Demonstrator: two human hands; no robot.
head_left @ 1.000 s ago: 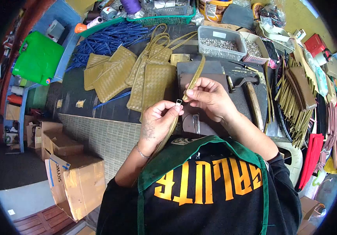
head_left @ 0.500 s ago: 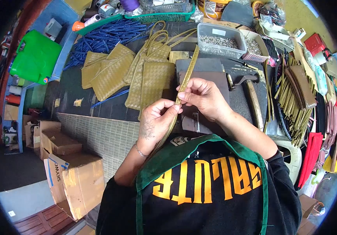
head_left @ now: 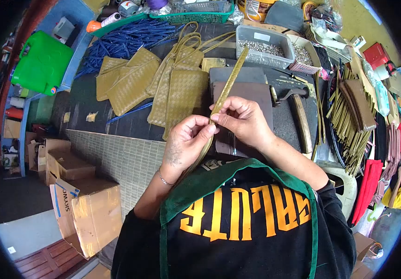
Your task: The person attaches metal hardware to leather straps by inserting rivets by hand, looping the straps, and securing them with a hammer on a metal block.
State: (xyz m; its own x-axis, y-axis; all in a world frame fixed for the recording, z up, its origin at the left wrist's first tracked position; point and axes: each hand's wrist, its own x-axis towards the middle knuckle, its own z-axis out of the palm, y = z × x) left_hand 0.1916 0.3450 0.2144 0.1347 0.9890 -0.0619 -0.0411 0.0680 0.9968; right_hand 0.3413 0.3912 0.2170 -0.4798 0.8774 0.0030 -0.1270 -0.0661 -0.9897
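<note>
A long, flat olive-gold strap (head_left: 231, 79) runs between my two hands, its upper end pointing up and to the right. My left hand (head_left: 188, 139) pinches it between thumb and fingers, and its lower length trails down past my wrist. Just above, my right hand (head_left: 240, 118) also pinches the strap, close to the left fingertips. Beneath them on the bench lies a dark brown slab (head_left: 256, 100). Left of my hands rest several flat woven olive pieces (head_left: 188, 95), some with thin straps attached. What lies between the fingertips besides the strap is hidden.
A hammer (head_left: 301, 122) lies at the right, near a bundle of olive strips (head_left: 354, 116). Behind stand a clear bin (head_left: 265, 46) of small metal parts and a pile of blue strips (head_left: 126, 46). Cardboard boxes (head_left: 95, 214) stand at the lower left; a green jerrycan (head_left: 42, 63) is above.
The strap's upper end has tipped further to the right and shows slightly higher. Both hands keep their pinch close together, nearly in place. The view has shifted slightly.
</note>
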